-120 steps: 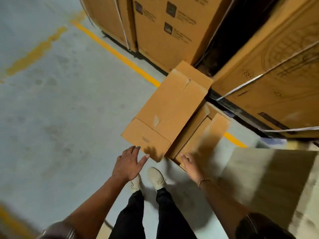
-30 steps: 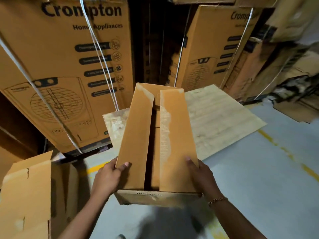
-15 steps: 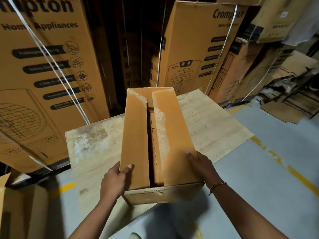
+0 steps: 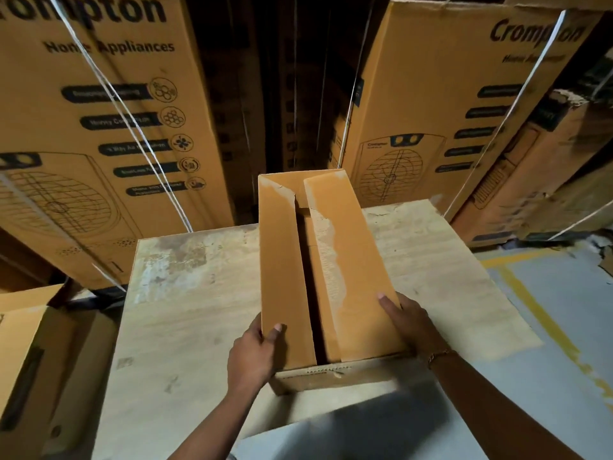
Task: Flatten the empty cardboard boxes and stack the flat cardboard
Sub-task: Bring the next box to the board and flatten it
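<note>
Left hand (image 4: 255, 353) and right hand (image 4: 411, 323) gripped the box (image 4: 288, 260) between them;
it had moved over the board (image 4: 185, 310) beneath; still unflattened.

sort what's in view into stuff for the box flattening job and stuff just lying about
For the job: cardboard box, gripped by left hand and right hand; open box at left, likely next.
Lying about: plywood sheet; strapped Crompton cartons; yellow floor line.
</note>
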